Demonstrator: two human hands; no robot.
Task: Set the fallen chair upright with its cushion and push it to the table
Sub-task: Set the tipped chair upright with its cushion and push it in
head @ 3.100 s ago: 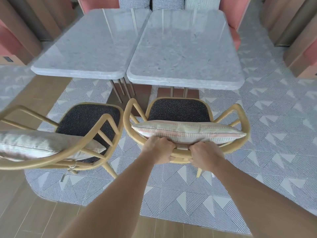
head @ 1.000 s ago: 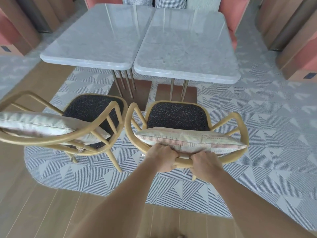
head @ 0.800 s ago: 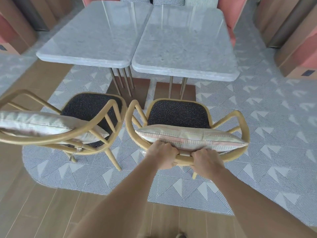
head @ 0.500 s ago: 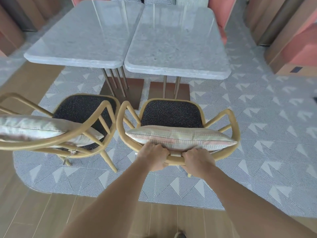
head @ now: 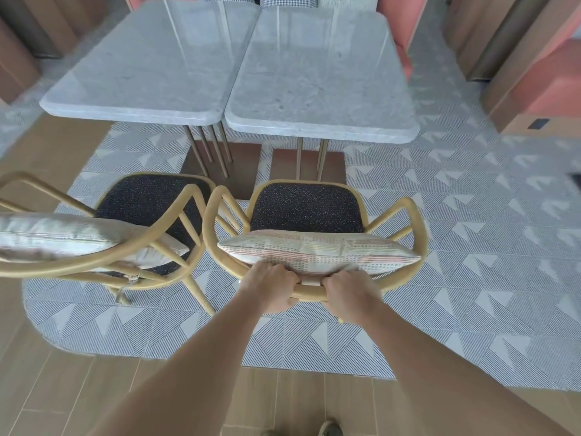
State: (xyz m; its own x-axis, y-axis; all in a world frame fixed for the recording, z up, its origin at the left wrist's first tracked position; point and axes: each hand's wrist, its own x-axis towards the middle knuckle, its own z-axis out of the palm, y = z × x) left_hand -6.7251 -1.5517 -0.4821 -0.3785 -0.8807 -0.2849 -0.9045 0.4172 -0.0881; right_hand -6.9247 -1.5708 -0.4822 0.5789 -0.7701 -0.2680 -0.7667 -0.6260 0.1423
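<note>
A yellow wooden chair (head: pixel 415 221) with a dark speckled seat stands upright on the patterned rug, facing the right marble table (head: pixel 317 80). A striped cushion (head: pixel 317 251) leans against its curved backrest. My left hand (head: pixel 270 291) and my right hand (head: pixel 350 294) both grip the top rail of the backrest, close together at its middle. The seat's front edge sits a short way back from the table's near edge, apart from it.
A second matching chair (head: pixel 176 215) with its own cushion (head: pixel 59 236) stands at the left, its arm almost touching my chair. A left marble table (head: pixel 147 61) adjoins the right one. Table bases (head: pixel 308 165) stand ahead. Coral benches line the back and right. My shoe (head: pixel 330 429) shows below.
The chair stays upright in both hands and has hardly shifted relative to the table. The view has swayed slightly back and sideways; the gap to the table looks a little larger than three seconds ago.
</note>
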